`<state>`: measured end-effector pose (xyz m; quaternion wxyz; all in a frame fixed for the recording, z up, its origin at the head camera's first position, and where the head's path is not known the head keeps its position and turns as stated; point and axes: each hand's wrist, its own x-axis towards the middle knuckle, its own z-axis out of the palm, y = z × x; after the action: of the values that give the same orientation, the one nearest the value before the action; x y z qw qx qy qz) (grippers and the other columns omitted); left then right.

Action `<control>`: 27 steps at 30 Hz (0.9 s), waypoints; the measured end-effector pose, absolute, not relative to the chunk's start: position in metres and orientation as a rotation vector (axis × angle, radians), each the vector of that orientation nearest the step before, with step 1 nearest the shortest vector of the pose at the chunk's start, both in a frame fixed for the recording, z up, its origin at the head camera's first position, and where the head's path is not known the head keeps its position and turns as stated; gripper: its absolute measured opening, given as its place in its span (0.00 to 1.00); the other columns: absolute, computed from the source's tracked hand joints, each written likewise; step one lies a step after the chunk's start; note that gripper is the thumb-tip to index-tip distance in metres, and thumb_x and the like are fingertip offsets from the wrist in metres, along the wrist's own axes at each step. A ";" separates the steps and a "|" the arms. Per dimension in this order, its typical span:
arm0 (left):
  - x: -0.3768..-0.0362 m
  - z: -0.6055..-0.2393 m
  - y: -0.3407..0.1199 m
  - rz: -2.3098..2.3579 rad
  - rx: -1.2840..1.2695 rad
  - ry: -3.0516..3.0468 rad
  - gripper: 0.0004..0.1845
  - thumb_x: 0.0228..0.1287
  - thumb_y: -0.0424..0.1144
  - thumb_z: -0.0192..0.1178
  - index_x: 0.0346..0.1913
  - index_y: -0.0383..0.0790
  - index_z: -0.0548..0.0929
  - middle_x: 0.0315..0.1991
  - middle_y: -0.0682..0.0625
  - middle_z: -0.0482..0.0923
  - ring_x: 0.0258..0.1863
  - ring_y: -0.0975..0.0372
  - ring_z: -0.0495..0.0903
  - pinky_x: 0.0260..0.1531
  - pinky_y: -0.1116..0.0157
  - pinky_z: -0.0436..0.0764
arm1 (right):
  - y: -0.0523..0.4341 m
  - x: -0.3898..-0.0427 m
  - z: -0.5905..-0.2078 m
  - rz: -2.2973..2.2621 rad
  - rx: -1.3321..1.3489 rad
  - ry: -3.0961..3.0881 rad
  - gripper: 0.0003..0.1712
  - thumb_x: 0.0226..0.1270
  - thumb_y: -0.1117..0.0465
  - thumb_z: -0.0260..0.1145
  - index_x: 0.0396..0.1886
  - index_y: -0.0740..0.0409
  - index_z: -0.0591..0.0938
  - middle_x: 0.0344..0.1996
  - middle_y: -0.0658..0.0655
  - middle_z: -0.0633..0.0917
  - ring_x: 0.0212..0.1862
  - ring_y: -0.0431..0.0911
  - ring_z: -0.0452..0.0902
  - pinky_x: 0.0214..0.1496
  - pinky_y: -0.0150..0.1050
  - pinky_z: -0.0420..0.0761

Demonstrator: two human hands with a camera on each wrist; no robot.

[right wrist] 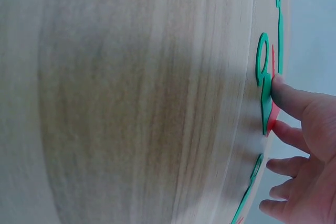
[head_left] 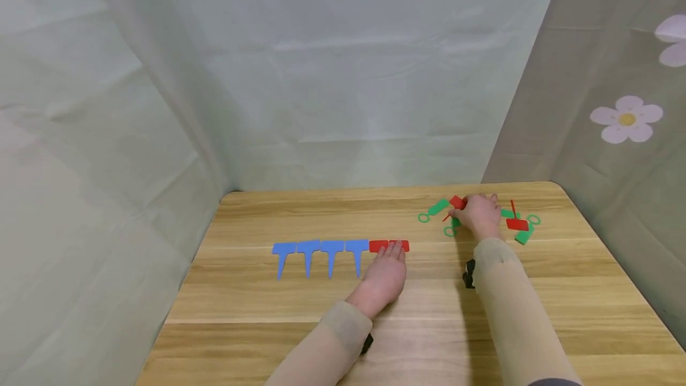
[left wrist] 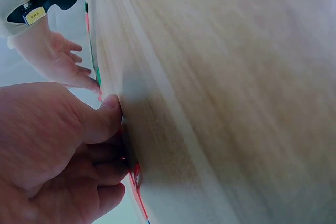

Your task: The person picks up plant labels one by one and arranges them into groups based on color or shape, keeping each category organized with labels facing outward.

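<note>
My left hand [head_left: 384,273] rests its fingertips on two red plant labels [head_left: 378,246] lying side by side, partly covering them; their stems are hidden under the hand. To their left, several blue T-shaped plant labels [head_left: 332,247] lie in a row, points toward me. At the back right, my right hand [head_left: 479,214] pinches a red plant label [right wrist: 273,115] between thumb and index finger, the other fingers spread. A green ring-ended tag [right wrist: 266,103] lies against that label, beside the thumb. Another green ring tag [head_left: 438,207] lies to the left of this hand.
Right of my right hand, another red label [head_left: 517,224] lies among green tags [head_left: 525,234]. The wooden table [head_left: 246,338] ends at a pale cloth backdrop [head_left: 348,106], with cloth walls on both sides. Each wrist wears a black camera mount [head_left: 469,274].
</note>
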<state>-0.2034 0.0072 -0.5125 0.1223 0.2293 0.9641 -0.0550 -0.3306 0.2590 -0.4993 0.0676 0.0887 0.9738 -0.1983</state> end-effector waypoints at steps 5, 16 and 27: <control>-0.203 -0.512 0.007 -0.154 0.679 2.820 0.31 0.83 0.40 0.55 0.83 0.37 0.66 0.85 0.45 0.58 0.84 0.54 0.57 0.81 0.58 0.59 | 0.261 -0.333 -0.502 -0.606 0.269 2.936 0.38 0.76 0.46 0.69 0.70 0.71 0.76 0.75 0.84 0.61 0.79 0.82 0.36 0.79 0.74 0.50; -0.202 -0.511 0.008 -0.129 0.657 2.807 0.31 0.83 0.39 0.56 0.83 0.37 0.65 0.85 0.45 0.57 0.84 0.54 0.56 0.81 0.58 0.59 | 0.260 -0.336 -0.504 -0.696 0.337 2.958 0.37 0.71 0.49 0.75 0.66 0.71 0.73 0.68 0.81 0.70 0.80 0.82 0.39 0.79 0.74 0.52; -0.204 -0.510 0.009 -0.112 0.652 2.797 0.32 0.83 0.39 0.56 0.83 0.37 0.65 0.85 0.45 0.56 0.84 0.54 0.55 0.81 0.58 0.58 | 0.258 -0.334 -0.502 -0.850 0.390 2.947 0.35 0.69 0.52 0.77 0.62 0.70 0.73 0.67 0.80 0.74 0.80 0.82 0.38 0.78 0.75 0.52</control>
<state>-0.2040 0.0087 -0.5101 0.1332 0.2246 0.9645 -0.0387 -0.3341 0.2578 -0.5015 0.0248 0.1262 0.9529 -0.2748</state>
